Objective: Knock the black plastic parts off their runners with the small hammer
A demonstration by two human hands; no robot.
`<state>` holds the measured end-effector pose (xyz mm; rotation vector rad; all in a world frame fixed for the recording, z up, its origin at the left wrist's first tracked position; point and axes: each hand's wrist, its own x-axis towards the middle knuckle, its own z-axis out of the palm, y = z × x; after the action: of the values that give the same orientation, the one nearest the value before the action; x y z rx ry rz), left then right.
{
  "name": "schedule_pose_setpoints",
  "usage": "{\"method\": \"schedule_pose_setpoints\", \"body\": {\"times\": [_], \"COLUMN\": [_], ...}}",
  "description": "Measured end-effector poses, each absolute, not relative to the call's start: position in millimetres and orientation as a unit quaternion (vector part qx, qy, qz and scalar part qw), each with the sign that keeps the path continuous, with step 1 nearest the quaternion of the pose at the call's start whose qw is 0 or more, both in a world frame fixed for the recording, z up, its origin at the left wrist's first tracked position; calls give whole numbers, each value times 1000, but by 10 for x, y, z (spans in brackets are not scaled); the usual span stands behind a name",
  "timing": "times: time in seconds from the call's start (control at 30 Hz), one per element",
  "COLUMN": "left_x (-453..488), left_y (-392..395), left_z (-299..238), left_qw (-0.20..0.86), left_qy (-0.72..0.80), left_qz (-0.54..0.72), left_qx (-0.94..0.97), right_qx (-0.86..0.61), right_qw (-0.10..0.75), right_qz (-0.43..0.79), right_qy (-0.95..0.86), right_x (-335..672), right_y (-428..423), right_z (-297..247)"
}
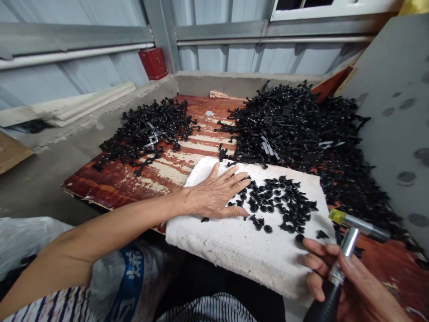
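My left hand (217, 192) lies flat with fingers spread on a white cloth pad (231, 250). Its fingertips touch the near side of a scatter of small black round-headed parts (268, 197); their exact kind is unclear. At the lower right, my right hand (355, 286) holds a small hammer (348, 241) by its black grip. The hammer has a metal shaft and a metal head with a yellow tip, raised above the pad's right edge. A few single black parts lie near the fingers of that hand.
A large heap of black parts (295, 125) covers the right and back of the worn red-brown board (161, 179). Another heap (150, 125) sits at the left. A grey spotted panel (398, 103) stands on the right. Plastic bags (110, 277) are below left.
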<state>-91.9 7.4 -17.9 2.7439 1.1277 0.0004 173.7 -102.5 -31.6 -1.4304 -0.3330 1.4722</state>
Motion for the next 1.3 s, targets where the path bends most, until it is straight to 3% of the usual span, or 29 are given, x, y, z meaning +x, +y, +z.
{"method": "schedule_pose_setpoints", "body": {"times": [0.23, 0.5, 0.87, 1.3], "left_x": [-850, -535, -762, -425], "left_y": [193, -105, -589, 124], "left_z": [-172, -214, -169, -157], "left_qw": [49, 60, 125, 93], "left_qy": [444, 319, 303, 345], "left_qz": [-11, 1, -34, -16], "left_qx": [895, 946, 944, 934], "right_qx": [-544, -524, -491, -499], "right_qw": [525, 552, 553, 560], "right_qz": [629, 624, 648, 641], "right_qy": [-179, -178, -184, -165], "right_x": [1803, 1741, 1793, 1717], "right_y": [-1048, -1059, -1050, -1069], "right_z": [-373, -353, -396, -316]}}
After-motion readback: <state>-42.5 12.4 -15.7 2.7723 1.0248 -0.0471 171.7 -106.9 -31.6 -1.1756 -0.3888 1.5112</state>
